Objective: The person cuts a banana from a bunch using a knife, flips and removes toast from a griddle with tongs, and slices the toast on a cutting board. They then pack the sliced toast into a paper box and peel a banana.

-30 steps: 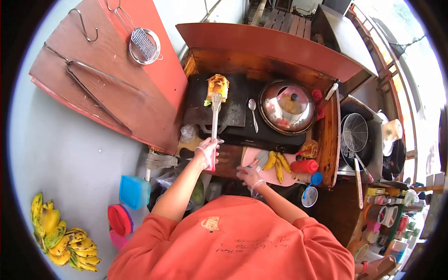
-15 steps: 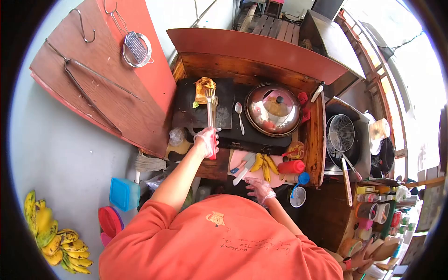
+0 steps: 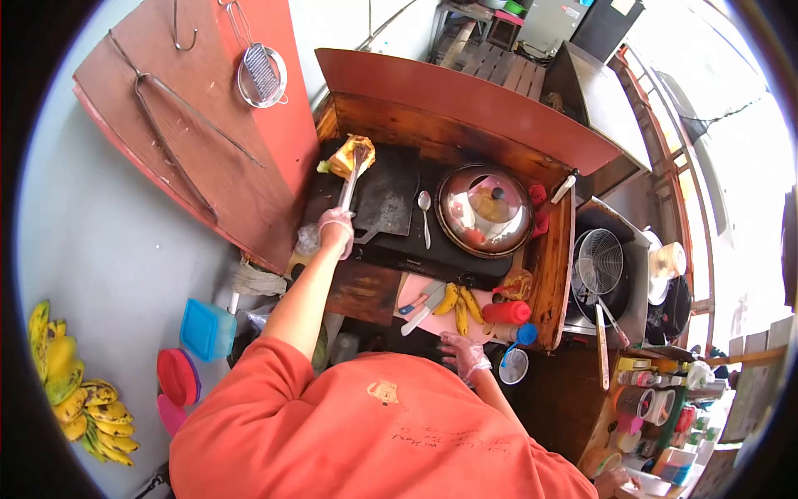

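Head view, left hand [image 3: 337,224] grasped metal tongs [image 3: 351,186], whose tips met browned food [image 3: 341,159] at far left of black griddle [image 3: 389,208], right hand's [image 3: 465,356] grip was released, just beside pink board [image 3: 437,328].

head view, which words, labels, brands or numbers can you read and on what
No text reads clearly.
Orange shirt: script-like lines, too blurred.
Black stove, front edge: pale mark, too small.
Jars at right: any labels too small.
Grey cabinet at back: sticker, too small.
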Action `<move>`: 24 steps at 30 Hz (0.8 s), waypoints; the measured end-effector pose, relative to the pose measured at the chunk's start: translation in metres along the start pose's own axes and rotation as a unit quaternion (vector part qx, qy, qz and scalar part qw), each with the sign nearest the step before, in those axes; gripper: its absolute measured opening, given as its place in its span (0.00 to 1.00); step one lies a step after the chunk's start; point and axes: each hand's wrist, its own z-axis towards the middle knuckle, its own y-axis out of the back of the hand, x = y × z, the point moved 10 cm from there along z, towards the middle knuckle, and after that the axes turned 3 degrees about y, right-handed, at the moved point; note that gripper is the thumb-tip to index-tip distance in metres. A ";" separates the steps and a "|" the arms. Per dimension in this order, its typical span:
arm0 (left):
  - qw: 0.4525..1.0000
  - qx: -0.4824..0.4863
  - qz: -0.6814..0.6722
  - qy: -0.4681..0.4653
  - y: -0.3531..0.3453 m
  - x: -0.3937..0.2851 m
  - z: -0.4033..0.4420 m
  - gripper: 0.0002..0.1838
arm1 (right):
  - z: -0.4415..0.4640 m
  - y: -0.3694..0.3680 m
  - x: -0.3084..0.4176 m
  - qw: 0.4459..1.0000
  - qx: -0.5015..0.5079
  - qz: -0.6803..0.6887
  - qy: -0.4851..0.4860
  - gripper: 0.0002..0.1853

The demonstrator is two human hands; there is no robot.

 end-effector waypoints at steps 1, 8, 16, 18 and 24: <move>0.998 -0.053 0.022 0.013 0.035 -0.032 -0.029 0.11 | 0.001 0.002 -0.001 1.000 0.002 -0.002 -0.002 0.25; 0.741 -0.077 0.637 -0.198 0.118 -0.145 -0.089 0.08 | 0.019 0.011 -0.006 0.997 0.023 -0.070 -0.010 0.22; 0.810 -0.077 0.558 -0.164 0.214 -0.101 -0.164 0.05 | 0.032 -0.010 0.002 0.989 0.080 -0.125 -0.004 0.22; 0.964 0.098 0.247 -0.030 0.203 -0.042 -0.171 0.06 | 0.034 -0.015 -0.001 0.987 0.085 -0.132 -0.009 0.22; 0.839 0.316 -0.249 0.366 0.106 -0.009 -0.226 0.16 | 0.024 -0.025 -0.001 0.983 0.102 -0.147 -0.030 0.20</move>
